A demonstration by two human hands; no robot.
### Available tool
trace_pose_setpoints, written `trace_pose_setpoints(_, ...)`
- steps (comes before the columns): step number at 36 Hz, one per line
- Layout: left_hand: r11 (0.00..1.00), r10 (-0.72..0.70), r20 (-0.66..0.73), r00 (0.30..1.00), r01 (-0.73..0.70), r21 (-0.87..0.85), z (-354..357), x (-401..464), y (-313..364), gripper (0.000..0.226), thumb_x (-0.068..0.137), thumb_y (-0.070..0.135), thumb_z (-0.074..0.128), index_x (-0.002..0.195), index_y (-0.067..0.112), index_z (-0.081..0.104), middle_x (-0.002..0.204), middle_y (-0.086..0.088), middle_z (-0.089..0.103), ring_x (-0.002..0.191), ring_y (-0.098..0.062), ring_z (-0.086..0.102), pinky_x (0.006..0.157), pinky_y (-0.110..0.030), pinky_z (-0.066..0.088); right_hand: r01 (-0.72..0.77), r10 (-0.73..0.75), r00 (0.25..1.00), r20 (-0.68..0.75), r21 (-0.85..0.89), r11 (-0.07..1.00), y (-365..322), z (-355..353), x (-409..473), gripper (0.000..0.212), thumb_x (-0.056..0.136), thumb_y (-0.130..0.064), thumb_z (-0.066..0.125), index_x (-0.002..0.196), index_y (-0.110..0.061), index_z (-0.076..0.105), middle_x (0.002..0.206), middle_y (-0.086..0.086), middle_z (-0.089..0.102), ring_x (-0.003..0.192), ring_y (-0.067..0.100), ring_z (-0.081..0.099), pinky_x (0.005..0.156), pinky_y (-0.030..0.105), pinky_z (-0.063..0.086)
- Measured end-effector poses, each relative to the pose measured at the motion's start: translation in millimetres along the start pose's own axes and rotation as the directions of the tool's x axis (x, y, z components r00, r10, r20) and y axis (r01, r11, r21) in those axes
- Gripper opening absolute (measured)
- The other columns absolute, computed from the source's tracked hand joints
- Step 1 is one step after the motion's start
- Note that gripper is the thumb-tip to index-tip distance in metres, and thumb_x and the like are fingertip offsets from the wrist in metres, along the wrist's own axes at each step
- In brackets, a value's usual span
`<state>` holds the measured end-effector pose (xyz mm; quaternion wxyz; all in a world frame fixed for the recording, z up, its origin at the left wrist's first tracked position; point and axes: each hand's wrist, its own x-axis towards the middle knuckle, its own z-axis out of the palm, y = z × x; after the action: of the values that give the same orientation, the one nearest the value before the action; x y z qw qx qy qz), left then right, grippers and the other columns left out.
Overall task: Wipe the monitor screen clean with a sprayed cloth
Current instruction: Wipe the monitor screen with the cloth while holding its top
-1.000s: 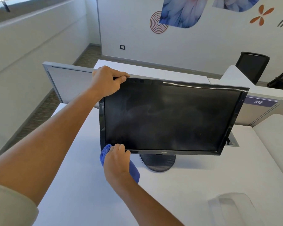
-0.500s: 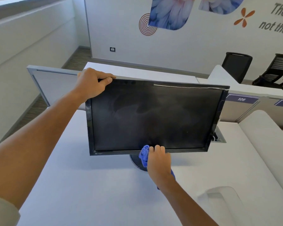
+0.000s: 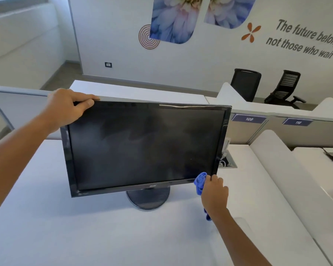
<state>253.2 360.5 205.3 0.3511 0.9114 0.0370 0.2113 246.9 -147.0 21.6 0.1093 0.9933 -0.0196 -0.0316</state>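
— White desk [image 3: 85, 237], office behind it; where is the monitor?

— My monitor [image 3: 142, 146] stands on its round base [image 3: 148, 198] mid-desk, screen dark and smeared. My left hand [image 3: 69, 106] grips its top left corner, thumb on the front bezel.

— And the cloth?

— My right hand [image 3: 214, 191] holds the blue cloth [image 3: 200, 181] bunched against the bottom right corner of the screen.

— Anything holding something?

— An open cable hatch [image 3: 227, 162] just beyond the monitor's right edge, with plugs inside. Two black chairs [image 3: 265, 87] stand by the far wall.
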Motion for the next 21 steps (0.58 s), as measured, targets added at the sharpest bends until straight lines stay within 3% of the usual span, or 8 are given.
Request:
trace_pose_setpoints(5, 0.999, -0.021, 0.006, 1.000, 0.021, -0.027, 1.0, -0.9, -1.1, 0.027, 0.103, 0.022, 0.073, 0.123, 0.040, 0.078, 0.103, -0.002, 0.072, 0.107, -0.025, 0.067, 0.106, -0.033, 0.050, 0.032, -0.033, 0.999, -0.031, -0.030, 0.999, 28.1, 4.1, 9.6, 0.062, 0.100, -0.040, 0.067, 0.153, -0.024, 0.039, 0.135, 0.001, 0.053, 0.118, 0.019, 0.052, 0.092, 0.028, 0.049)
trace_pose_setpoints(7, 0.999, -0.038, 0.013, 0.999, 0.039, -0.020, 1.5, -1.2, -0.3, 0.026, 0.103, 0.020, 0.074, 0.125, 0.032, 0.080, 0.108, -0.005, 0.074, 0.109, -0.030, 0.069, 0.095, -0.010, 0.047, 0.063, -0.065, 0.997, -0.040, -0.041, 0.997, 33.3, 6.8, 11.0, 0.065, 0.101, -0.040, 0.067, 0.155, -0.025, 0.036, 0.137, 0.001, 0.052, 0.119, 0.019, 0.052, 0.092, 0.029, 0.048)
trace_pose_setpoints(9, 0.999, -0.041, 0.023, 0.999, 0.042, -0.015, 1.3, -1.0, 0.7, 0.026, 0.103, 0.019, 0.073, 0.127, 0.029, 0.081, 0.107, -0.006, 0.073, 0.105, -0.034, 0.068, 0.083, -0.003, 0.044, 0.086, -0.087, 0.996, -0.034, -0.041, 0.995, 36.0, 10.0, 12.7, 0.066, 0.102, -0.040, 0.065, 0.158, -0.024, 0.034, 0.140, 0.001, 0.050, 0.120, 0.020, 0.051, 0.094, 0.029, 0.048)
trace_pose_setpoints(10, 0.999, -0.035, 0.029, 0.999, 0.036, -0.017, 1.6, -0.7, 1.3, 0.027, 0.103, 0.019, 0.073, 0.127, 0.028, 0.080, 0.108, -0.008, 0.073, 0.105, -0.035, 0.068, 0.088, -0.010, 0.047, 0.092, -0.093, 0.995, -0.033, -0.033, 0.995, 36.7, 11.1, 13.7, 0.066, 0.102, -0.040, 0.065, 0.158, -0.024, 0.034, 0.141, 0.001, 0.050, 0.121, 0.020, 0.050, 0.095, 0.029, 0.048)
trace_pose_setpoints(12, 1.000, -0.019, 0.030, 0.999, 0.020, -0.021, 2.8, 0.0, 2.0, 0.027, 0.103, 0.018, 0.073, 0.128, 0.028, 0.080, 0.109, -0.012, 0.074, 0.106, -0.036, 0.067, 0.100, -0.035, 0.054, 0.102, -0.102, 0.994, -0.034, -0.010, 0.995, 37.4, 11.8, 15.7, 0.062, 0.103, -0.040, 0.063, 0.157, -0.024, 0.036, 0.141, 0.000, 0.051, 0.121, 0.019, 0.050, 0.096, 0.029, 0.047)
trace_pose_setpoints(14, 1.000, -0.017, 0.024, 1.000, 0.017, -0.023, 3.2, -0.4, 1.4, 0.028, 0.103, 0.019, 0.073, 0.128, 0.029, 0.079, 0.109, -0.013, 0.074, 0.107, -0.036, 0.066, 0.100, -0.040, 0.053, 0.114, -0.114, 0.993, -0.033, 0.011, 0.993, 37.1, 12.3, 17.4, 0.056, 0.105, -0.039, 0.061, 0.154, -0.024, 0.039, 0.142, -0.001, 0.051, 0.121, 0.018, 0.051, 0.096, 0.029, 0.047)
trace_pose_setpoints(18, 0.999, -0.026, 0.026, 0.999, 0.027, -0.026, 3.0, -1.1, -0.7, 0.027, 0.104, 0.022, 0.073, 0.129, 0.031, 0.080, 0.113, -0.013, 0.075, 0.113, -0.033, 0.066, 0.106, -0.036, 0.052, 0.138, -0.137, 0.990, -0.032, 0.047, 0.989, 39.6, 13.2, 21.7, 0.050, 0.107, -0.036, 0.056, 0.152, -0.023, 0.042, 0.141, -0.001, 0.052, 0.122, 0.017, 0.052, 0.096, 0.029, 0.047)
trace_pose_setpoints(21, 0.999, -0.030, 0.030, 0.999, 0.030, -0.014, 2.7, -1.0, 0.6, 0.027, 0.104, 0.024, 0.072, 0.129, 0.033, 0.080, 0.115, -0.015, 0.075, 0.111, -0.033, 0.066, 0.090, -0.009, 0.046, 0.172, -0.170, 0.985, -0.029, 0.064, 0.983, 45.0, 9.4, 28.8, 0.043, 0.106, -0.031, 0.056, 0.147, -0.022, 0.047, 0.137, -0.001, 0.054, 0.121, 0.018, 0.053, 0.092, 0.028, 0.046)
